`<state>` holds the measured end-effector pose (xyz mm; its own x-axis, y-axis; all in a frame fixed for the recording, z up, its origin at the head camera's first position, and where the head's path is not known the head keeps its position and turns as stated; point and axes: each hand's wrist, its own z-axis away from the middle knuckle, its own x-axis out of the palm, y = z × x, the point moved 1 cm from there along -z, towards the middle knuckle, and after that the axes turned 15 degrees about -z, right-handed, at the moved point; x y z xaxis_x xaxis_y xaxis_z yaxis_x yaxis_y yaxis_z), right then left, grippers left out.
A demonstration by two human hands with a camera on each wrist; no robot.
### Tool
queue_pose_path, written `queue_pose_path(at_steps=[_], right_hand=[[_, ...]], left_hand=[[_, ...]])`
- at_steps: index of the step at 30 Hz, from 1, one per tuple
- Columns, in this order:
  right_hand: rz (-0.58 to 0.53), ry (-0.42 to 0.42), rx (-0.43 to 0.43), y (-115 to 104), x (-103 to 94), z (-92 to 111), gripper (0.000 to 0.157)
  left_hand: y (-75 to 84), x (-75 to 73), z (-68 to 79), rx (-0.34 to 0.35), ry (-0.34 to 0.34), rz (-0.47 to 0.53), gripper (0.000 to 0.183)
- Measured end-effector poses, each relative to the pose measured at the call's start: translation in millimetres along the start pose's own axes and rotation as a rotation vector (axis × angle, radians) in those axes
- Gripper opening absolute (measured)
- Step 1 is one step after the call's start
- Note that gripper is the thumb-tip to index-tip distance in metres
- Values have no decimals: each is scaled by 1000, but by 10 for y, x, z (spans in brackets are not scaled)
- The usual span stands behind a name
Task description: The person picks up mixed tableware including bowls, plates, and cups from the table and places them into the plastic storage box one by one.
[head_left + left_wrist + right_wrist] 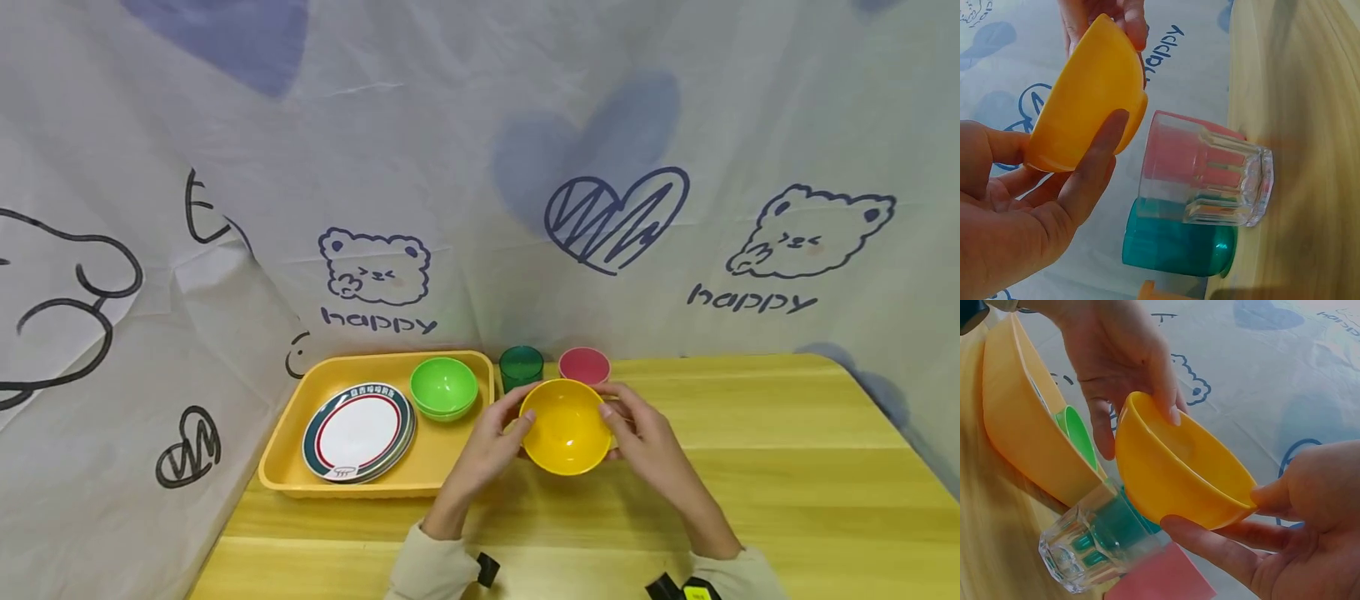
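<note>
Both hands hold a yellow bowl (567, 429) in the air above the table, its opening tipped toward the head camera. My left hand (487, 437) grips the bowl's left side, thumb at the rim and fingers along the outside. On the opposite side my right hand (651, 437) does the same, its fingers reaching under the bowl's wall in the right wrist view. Just beyond the bowl stand a clear faceted glass (1229, 178), a green cup (521, 367) and a pink cup (585, 365). The bowl hides the clear glass in the head view.
Left of the hands, an orange-yellow tray (283, 462) lies on the wooden table (795, 475). Inside are stacked white plates (360, 432) with dark green rims and stacked green bowls (444, 387). A printed cloth (480, 167) hangs behind the table.
</note>
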<state>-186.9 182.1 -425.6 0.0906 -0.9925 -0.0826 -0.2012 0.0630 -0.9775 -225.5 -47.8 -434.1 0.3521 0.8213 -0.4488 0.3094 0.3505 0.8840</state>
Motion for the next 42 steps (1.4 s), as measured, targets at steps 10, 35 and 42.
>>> queue_pose_path(at_steps=[10, 35, 42], right_hand=[[-108, -51, -24, 26, 46, -29, 40], [102, -43, -108, 428, 272, -164, 79], [88, -36, -70, 529, 328, -171, 86]], left_hand=[[19, -187, 11, -33, 77, -22, 40], [-242, -1271, -173, -293, 219, -230, 37], [-383, -1354, -293, -354, 165, -251, 38]])
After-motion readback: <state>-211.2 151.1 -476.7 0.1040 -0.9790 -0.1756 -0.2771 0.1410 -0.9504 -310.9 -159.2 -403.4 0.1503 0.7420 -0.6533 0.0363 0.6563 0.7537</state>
